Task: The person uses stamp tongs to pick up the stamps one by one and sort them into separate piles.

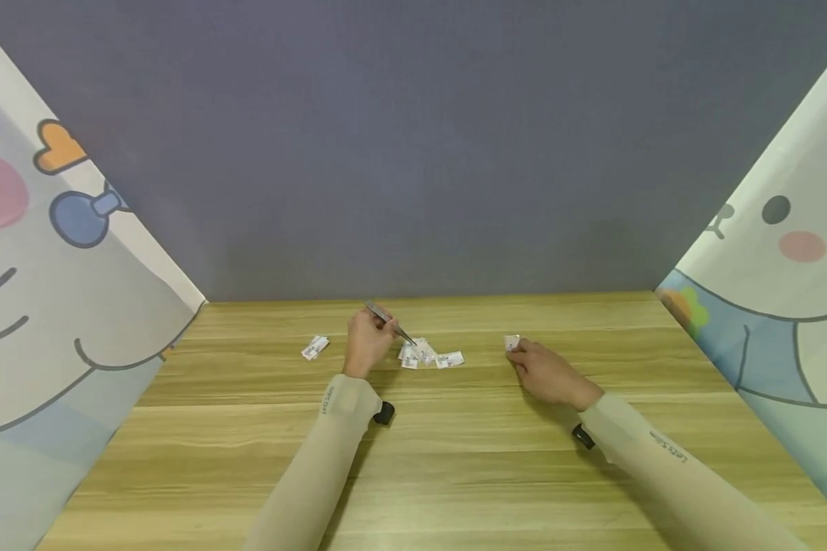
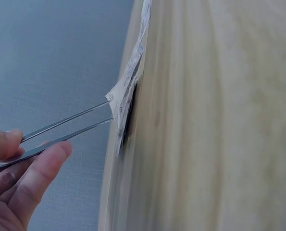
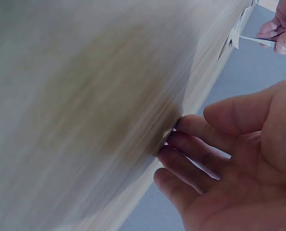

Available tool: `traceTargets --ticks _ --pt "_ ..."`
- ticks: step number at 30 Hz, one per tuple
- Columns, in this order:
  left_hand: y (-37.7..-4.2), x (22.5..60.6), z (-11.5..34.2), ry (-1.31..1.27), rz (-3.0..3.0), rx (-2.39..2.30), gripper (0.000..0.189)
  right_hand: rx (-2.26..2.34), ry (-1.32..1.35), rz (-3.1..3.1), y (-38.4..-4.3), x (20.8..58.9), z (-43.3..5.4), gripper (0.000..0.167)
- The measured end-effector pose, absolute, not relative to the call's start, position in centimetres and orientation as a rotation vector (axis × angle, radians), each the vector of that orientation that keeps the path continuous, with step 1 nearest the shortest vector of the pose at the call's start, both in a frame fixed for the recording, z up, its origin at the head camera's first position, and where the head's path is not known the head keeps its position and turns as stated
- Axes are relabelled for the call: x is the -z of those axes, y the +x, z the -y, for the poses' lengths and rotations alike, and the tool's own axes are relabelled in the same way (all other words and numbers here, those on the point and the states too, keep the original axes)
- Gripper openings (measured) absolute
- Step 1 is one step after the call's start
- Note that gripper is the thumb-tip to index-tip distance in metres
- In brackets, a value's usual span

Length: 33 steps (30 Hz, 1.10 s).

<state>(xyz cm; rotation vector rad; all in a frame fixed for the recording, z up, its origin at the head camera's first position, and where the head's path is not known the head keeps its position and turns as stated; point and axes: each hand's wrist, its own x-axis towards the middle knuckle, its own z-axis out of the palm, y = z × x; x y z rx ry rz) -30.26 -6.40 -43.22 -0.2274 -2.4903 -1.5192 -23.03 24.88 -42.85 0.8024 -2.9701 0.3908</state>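
My left hand (image 1: 368, 340) pinches a pair of metal tweezers (image 1: 390, 322) between thumb and fingers. Their tips reach the small pile of white printed packets (image 1: 423, 351) at mid-table. In the left wrist view the two prongs (image 2: 68, 120) stand apart, with their ends at the raised edge of a packet (image 2: 118, 98); whether they grip it is unclear. Off to the right, my right hand (image 1: 550, 373) rests its fingertips on a single white packet (image 1: 511, 341) on the table. The right wrist view shows those fingers extended and the thumb held off, with the packet mostly hidden.
Another small group of white packets (image 1: 315, 348) lies left of the left hand. The wood-grain table (image 1: 455, 474) ends at a grey wall (image 1: 420, 153) behind. Cartoon-printed panels (image 1: 786, 306) flank both sides. Each wrist carries a small black device (image 1: 384, 413).
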Motion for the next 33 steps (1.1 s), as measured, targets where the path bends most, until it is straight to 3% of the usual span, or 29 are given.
traceTargets --ticks 33 --pt "-30.5 43.3 4.4 -0.324 2.527 1.601 0.007 -0.431 0.746 3.048 -22.8 42.9 -24.8 0.034"
